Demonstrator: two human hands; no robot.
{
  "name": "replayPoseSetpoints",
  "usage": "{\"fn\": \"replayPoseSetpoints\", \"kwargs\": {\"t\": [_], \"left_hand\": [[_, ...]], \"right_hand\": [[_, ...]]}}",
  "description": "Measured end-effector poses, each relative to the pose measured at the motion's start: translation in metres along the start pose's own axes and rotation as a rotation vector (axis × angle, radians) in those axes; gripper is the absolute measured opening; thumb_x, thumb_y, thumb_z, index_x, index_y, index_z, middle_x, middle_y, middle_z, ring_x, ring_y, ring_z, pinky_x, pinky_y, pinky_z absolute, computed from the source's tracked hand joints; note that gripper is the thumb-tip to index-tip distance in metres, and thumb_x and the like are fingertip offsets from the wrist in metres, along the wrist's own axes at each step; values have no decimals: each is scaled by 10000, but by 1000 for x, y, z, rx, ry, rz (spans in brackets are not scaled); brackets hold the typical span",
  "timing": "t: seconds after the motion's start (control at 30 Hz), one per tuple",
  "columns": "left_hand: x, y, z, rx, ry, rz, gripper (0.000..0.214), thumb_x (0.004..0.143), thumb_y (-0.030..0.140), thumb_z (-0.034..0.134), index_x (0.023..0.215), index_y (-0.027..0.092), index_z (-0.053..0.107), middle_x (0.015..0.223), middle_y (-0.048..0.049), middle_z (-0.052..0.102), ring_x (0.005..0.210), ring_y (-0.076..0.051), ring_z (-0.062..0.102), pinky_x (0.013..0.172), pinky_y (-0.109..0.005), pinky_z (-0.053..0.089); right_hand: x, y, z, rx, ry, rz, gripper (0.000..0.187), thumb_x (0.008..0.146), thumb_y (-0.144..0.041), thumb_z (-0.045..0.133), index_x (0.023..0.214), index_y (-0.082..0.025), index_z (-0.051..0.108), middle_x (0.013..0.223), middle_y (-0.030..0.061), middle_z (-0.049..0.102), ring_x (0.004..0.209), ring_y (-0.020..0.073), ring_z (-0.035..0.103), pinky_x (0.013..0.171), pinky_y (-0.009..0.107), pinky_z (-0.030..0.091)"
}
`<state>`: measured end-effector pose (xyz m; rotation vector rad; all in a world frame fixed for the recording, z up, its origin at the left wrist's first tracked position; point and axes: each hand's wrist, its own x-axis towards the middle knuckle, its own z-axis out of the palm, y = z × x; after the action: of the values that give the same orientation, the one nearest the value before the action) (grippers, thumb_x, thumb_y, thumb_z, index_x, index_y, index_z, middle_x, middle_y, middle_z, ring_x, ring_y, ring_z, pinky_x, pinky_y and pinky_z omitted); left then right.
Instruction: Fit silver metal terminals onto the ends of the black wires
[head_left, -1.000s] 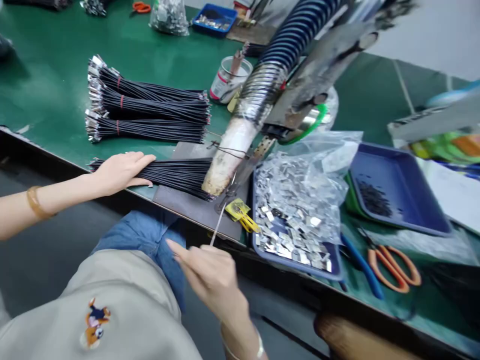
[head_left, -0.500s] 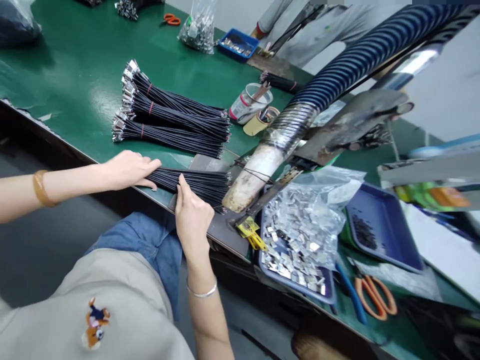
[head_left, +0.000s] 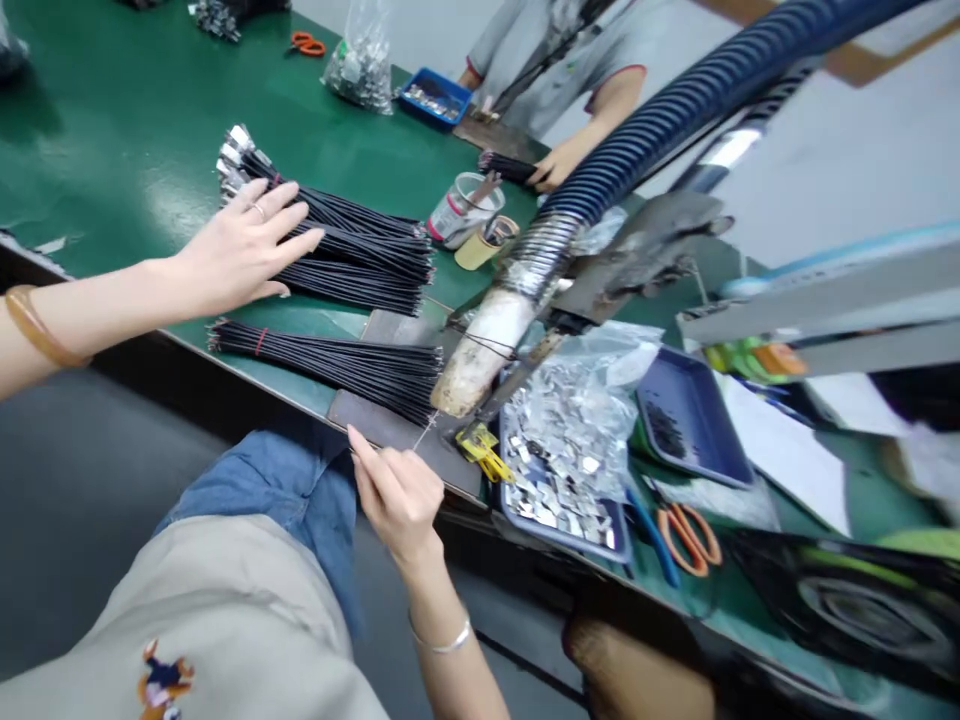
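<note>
My left hand (head_left: 244, 240) lies with fingers spread over the black cable bundles (head_left: 367, 240), whose left ends carry silver metal connectors. Closer to the table edge is a separate black cable bundle (head_left: 337, 368), tied by a red band, its right ends beside the white nozzle (head_left: 474, 365). My right hand (head_left: 401, 495) is closed just below those ends. A thin silvery wire (head_left: 424, 433) runs from its fingers up toward the nozzle tip; its grip is partly hidden.
A ribbed hose (head_left: 637, 150) slants overhead to the nozzle. Right of it are a tray (head_left: 619, 535) of metal connectors, orange-handled scissors (head_left: 690, 540) and a blue tray (head_left: 712, 420). A cup (head_left: 457, 205) stands behind. Across the table, another person's hand (head_left: 555, 165) touches a cable bundle.
My left hand has let go of the near bundle and moved up onto the other bundles. My right hand has left the bundle, moving down and right. The other person's hand has come into view.
</note>
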<state>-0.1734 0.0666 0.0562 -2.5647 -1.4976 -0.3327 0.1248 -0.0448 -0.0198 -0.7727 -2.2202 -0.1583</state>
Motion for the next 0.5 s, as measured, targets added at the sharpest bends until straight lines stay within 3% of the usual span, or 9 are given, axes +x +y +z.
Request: {"fn": "replayPoseSetpoints", "kwargs": {"t": [0.07,0.13,0.3,0.4,0.5], "left_hand": [[14,-13,11,-28,-18,40,661,944,571,460,1458,156,455,1524,-142,463,1490,-308,292,1223,-624,175],[21,-25,20,-21,-54,80,732,993,579,301,1507,60,361,1610,-205,337,1515,-326,249,1215,-683,80],[25,-39,20,-39,-57,73,857,982,692,125,1539,62,285,1660,-219,220,1526,-379,221,1164,-739,46],[31,-32,12,-13,-72,40,837,998,638,80,1531,26,280,1657,-223,219,1527,-383,213,1172,-713,71],[24,-2,4,-80,16,26,829,986,636,249,1509,-1,336,1626,-242,290,1502,-415,276,1166,-720,174]], "right_hand": [[-14,8,-22,26,25,44,316,959,-93,541,1248,-131,662,601,-23,584,522,89,475,550,251,357],[-27,18,-46,38,65,144,362,949,-78,542,1277,-180,655,632,-23,618,538,82,528,553,225,399],[-46,35,-101,21,320,391,273,970,-227,526,1170,-223,712,503,-57,535,377,92,468,428,240,404],[-49,34,-120,-55,404,398,256,952,-313,550,1131,-224,709,500,-51,549,348,108,456,393,269,415],[-45,32,-127,-7,318,427,266,910,-225,604,1170,-232,659,585,-47,638,405,121,563,445,276,502]]}}
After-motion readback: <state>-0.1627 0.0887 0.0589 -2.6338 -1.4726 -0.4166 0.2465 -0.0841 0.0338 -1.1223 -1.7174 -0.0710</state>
